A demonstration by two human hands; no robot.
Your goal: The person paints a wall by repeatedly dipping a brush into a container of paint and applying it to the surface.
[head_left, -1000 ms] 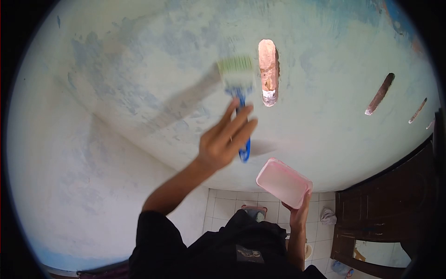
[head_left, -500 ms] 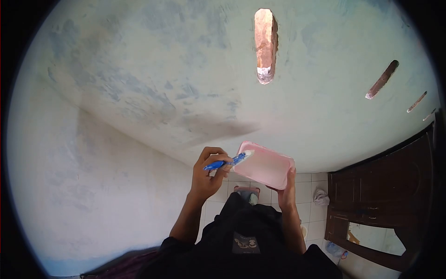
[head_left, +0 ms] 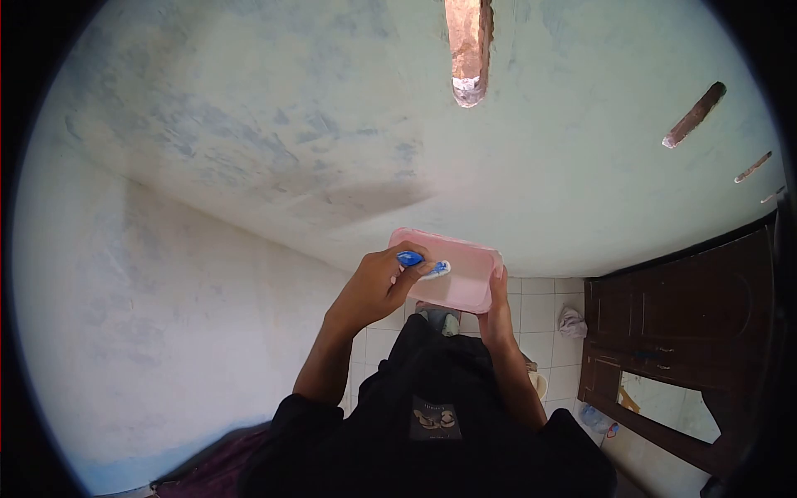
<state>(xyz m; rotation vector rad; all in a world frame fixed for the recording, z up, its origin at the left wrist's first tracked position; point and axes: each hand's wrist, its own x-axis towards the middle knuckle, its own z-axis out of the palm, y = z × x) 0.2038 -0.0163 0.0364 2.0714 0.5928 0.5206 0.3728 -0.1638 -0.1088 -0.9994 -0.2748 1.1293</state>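
Centre of frame: left hand (head_left: pixel 375 286) pinches brush (head_left: pixel 409 259) over tray (head_left: pixel 457 241), gripped at its right end by right hand (head_left: pixel 496 314). Apparent step, dipping; lifting next would call for a level tray.

The person wears a loose, plain black shirt (head_left: pixel 357 448) of matte cloth, with soft folds, and its short sleeves, the left sleeve (head_left: pixel 309 417) and the right sleeve (head_left: pixel 571 440), end near the elbows and leave the forearms, left hand (head_left: pixel 375 289) and right hand (head_left: pixel 496 317) bare. On the chest sits a dark grey, roughly rectangular print (head_left: pixel 436 421) with paler, tan-toned rounded shapes across its middle and small light lettering along its edges, too small to read. Where the black cloth ends toward the legs cannot be told.
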